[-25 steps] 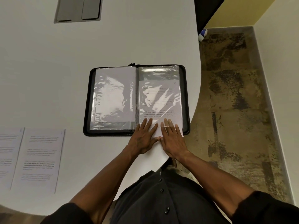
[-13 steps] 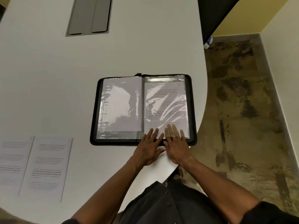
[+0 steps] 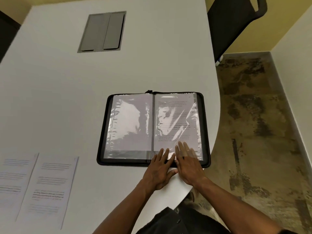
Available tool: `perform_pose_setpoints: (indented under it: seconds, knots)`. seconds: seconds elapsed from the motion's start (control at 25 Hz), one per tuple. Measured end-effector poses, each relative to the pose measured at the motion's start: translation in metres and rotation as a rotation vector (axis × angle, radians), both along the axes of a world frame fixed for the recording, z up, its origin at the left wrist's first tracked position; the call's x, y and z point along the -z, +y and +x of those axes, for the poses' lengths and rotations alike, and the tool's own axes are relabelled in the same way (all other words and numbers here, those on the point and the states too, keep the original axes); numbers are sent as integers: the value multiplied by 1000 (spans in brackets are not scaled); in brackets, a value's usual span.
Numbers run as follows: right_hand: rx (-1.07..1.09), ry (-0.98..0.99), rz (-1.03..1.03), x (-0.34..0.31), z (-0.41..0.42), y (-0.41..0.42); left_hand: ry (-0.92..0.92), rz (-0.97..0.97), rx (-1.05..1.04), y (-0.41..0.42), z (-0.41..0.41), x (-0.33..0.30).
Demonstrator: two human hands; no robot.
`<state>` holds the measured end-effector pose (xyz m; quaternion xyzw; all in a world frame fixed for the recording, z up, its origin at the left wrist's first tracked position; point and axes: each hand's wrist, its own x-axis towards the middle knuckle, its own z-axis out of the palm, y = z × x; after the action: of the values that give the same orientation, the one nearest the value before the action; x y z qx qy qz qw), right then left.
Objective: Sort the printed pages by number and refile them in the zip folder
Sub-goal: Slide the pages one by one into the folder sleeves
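Zip folder (image 3: 206, 132): open flat on white table (image 3: 67, 98), near its 3 o'clock edge. Printed page (image 3: 175, 119): inside right-hand clear sleeve. Left hand (image 3: 160, 173), right hand (image 3: 189, 163): fingers straight, pressing folder's 6 o'clock edge. Two loose pages (image 3: 49, 188): at 8 o'clock, well apart.

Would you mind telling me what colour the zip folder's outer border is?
Black; the zip folder shows it best in the head view.
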<state>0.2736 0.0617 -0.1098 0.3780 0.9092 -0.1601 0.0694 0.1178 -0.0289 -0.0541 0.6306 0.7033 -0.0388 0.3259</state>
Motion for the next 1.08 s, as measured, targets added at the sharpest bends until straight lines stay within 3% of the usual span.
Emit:
perform_pose_setpoints:
  seconds: [0.28,0.36,0.44,0.56,0.68,0.76,0.88,1.08]
  knots:
    - [19,-24,-102,-10,-6,1,12,13,18,-2,-4,3]
    - [12,74,-129,-15,-1,-9,13,17,10,-4,-5,5]
    - [159,291,-197,-28,11,-22,18,9,9,-4,-6,5]
    - [580,519,-139,-48,22,-17,39,15,31,-4,-6,4]
    - [872,409,-286,-48,25,14,41,14,46,-5,-7,6]
    - [912,319,-395,-46,24,27,42,13,51,-5,-7,8]
    - [939,211,-362,-47,20,35,21,19,43,-5,-7,6]
    - [1144,328,-424,-55,10,42,-37,84,9,-12,-9,-1]
